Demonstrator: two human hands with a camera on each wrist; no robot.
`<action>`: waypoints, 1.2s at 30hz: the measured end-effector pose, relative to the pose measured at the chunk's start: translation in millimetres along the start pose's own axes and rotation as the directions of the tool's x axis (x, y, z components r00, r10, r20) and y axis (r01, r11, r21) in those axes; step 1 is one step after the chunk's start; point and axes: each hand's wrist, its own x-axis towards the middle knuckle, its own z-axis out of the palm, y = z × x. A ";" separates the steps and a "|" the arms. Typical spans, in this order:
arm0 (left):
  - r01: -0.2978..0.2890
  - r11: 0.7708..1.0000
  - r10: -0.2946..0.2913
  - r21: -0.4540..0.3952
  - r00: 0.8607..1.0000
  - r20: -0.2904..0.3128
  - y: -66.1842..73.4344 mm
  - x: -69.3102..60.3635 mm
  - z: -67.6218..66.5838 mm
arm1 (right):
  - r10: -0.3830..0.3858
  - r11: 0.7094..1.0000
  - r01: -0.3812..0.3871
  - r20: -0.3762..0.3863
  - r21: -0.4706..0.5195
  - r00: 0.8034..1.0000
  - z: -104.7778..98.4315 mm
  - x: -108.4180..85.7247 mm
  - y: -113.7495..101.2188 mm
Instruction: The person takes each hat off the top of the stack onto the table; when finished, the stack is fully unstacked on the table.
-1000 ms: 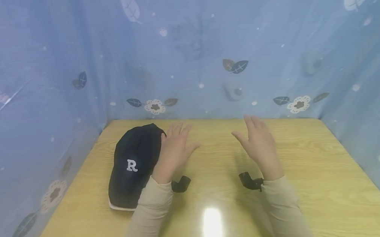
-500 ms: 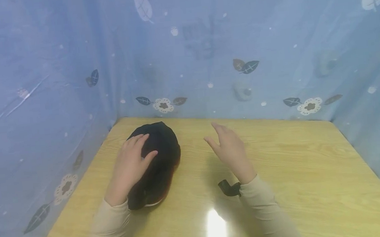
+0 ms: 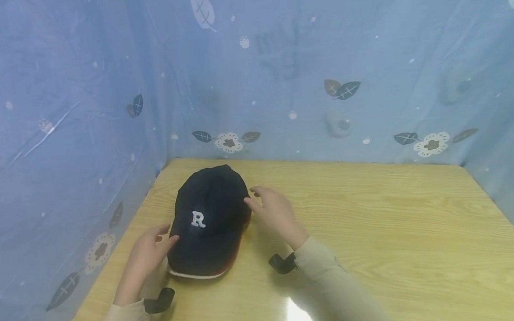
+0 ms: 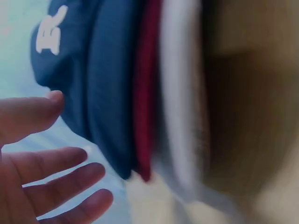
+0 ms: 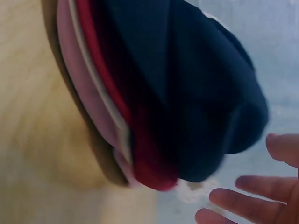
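A navy cap [image 3: 209,220] with a white letter R lies at the left of the table. Seen from the wrist views, layered edges in navy, red, white and pink suggest a stack of several caps, with the navy cap [image 4: 112,88] uppermost. My left hand [image 3: 146,254] is at the cap's near left side, thumb and fingers spread apart. My right hand [image 3: 276,215] is beside its right side, fingers loosely bent. In the right wrist view a gap shows between the right hand [image 5: 261,191] and the navy cap [image 5: 205,98]. Neither hand grips anything; light contact I cannot tell.
The wood-grain table [image 3: 383,236] stretches away to the right of the cap. A blue curtain [image 3: 303,64] with leaf and flower prints hangs behind and along the sides. Small black wrist devices [image 3: 160,300] sit under both forearms.
The left hand has moved from over the cap to its near left side, and the right hand has moved left to the cap's right side. The view has shifted slightly; the cap stays put.
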 end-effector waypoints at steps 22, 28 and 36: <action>0.194 0.916 -0.158 -0.352 0.979 0.129 -18.5 8.2 5.0 | 0.258 0.804 -0.206 -0.016 0.558 0.966 32.3 21.2 -2.1; 0.131 0.879 -0.114 -0.458 0.991 0.065 3.5 17.4 -1.8 | 0.218 0.833 -0.096 -0.163 0.544 0.962 4.3 27.6 -4.0; 0.098 0.824 -0.096 -0.558 0.995 0.033 49.5 26.6 2.8 | 0.256 0.811 -0.078 -0.232 0.580 0.938 -40.6 24.1 8.8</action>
